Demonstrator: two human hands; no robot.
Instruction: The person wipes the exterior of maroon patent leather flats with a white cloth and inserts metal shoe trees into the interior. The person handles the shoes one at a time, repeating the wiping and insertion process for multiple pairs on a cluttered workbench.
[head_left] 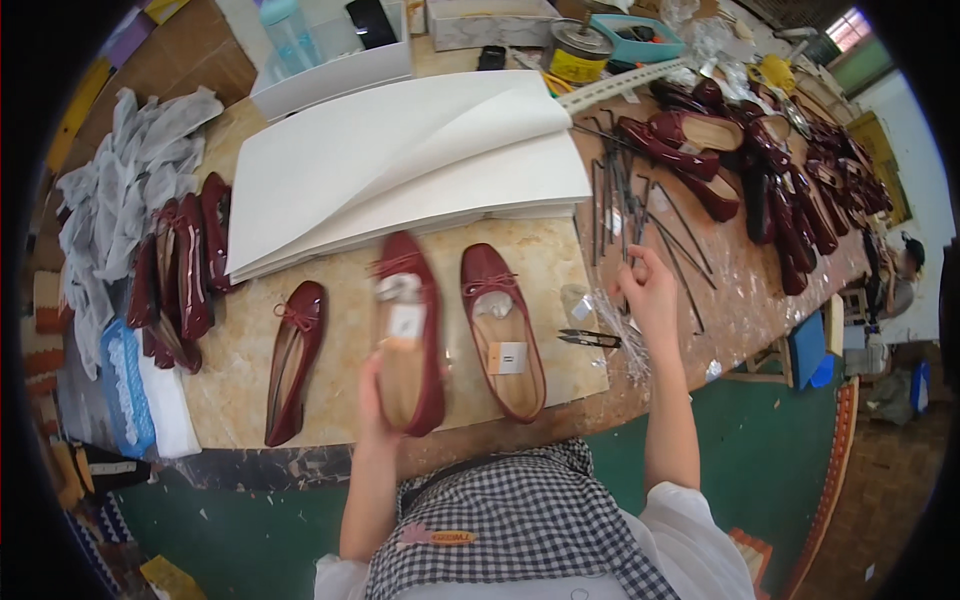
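My left hand [372, 410] grips the heel end of a glossy burgundy ballet flat [428, 330], raised a little off the table and slightly blurred. Crumpled paper fills its toe, and a pale tag lies inside. To its right, a matching flat with a bow [504, 335] rests on the table with a tag on its insole. Another burgundy flat [297, 365] lies tilted to the left. My right hand [650, 290] has its fingers pinched together at the near end of several thin black rods [620, 190]; what they hold is hidden.
A stack of white sheets [400, 160] covers the table's far middle. More burgundy shoes stand at left [190, 265] and in a heap at right [780, 170]. Black thread snips [590, 339] lie near the right hand. Behind are a yellow can [578, 65] and crumpled tissue [130, 190].
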